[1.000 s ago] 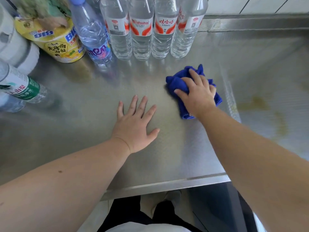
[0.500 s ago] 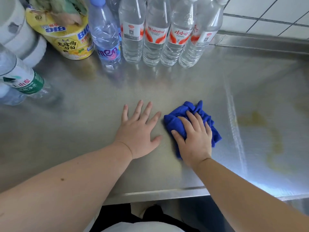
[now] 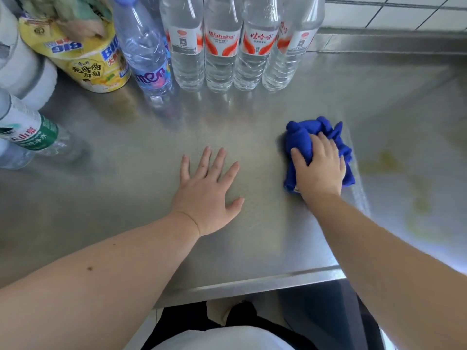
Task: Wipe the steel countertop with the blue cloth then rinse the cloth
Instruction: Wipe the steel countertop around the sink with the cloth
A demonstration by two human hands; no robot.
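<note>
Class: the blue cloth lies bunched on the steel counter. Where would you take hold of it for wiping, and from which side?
Grip the blue cloth from above, palm over its raised bunched middle, as the right hand does. It lies low on the countertop, so a side approach only catches loose folds; a top grip lets you press down while wiping.

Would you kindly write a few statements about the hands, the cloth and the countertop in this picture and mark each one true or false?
1. The right hand grips the blue cloth on the steel countertop. True.
2. The left hand holds a water bottle. False: it lies flat on the countertop with fingers spread, holding nothing.
3. Yellowish stains show on the steel to the right of the cloth. True.
4. The cloth lies on top of those stains. False: it sits to their left, apart from them.
5. The red-labelled bottles lie on their sides. False: they stand upright at the back.
</note>
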